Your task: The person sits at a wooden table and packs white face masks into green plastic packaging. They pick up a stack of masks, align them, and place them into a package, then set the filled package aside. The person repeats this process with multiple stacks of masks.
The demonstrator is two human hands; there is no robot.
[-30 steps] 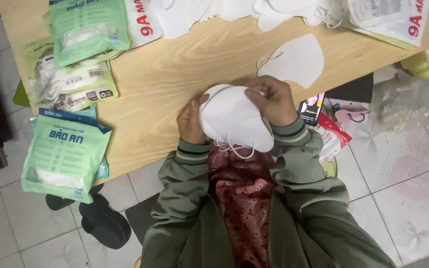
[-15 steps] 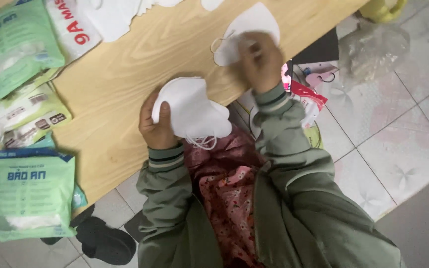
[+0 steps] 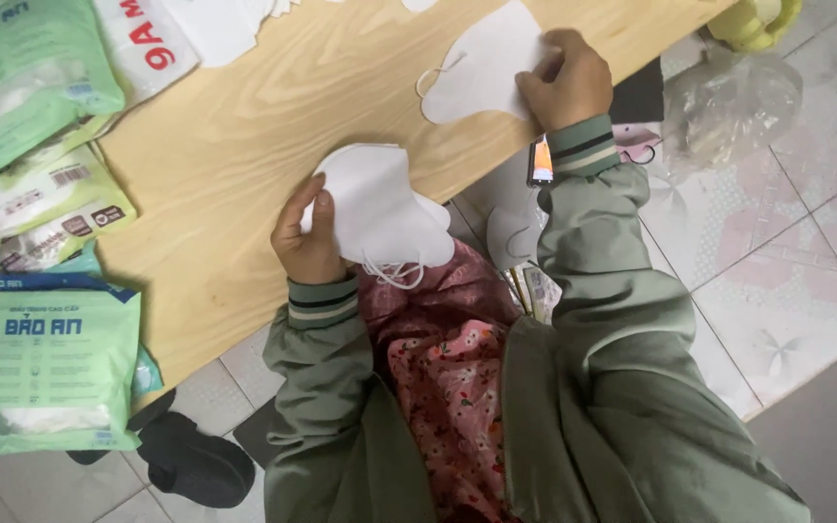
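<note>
Left hand (image 3: 307, 237) clamped on mask stack (image 3: 375, 213) (near tabletop (image 3: 244, 145) edge); right hand (image 3: 569, 82) pinches single mask (image 3: 481, 68), far right.

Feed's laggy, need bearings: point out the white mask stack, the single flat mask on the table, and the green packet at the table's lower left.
white mask stack (image 3: 380, 208), head view, middle of top mask.
single flat mask (image 3: 481, 73), head view, its bare centre.
green packet (image 3: 50, 373), head view, front face.

Wooden table (image 3: 273, 116): white masks (image 3: 481, 73), green packets (image 3: 50, 373).
</note>
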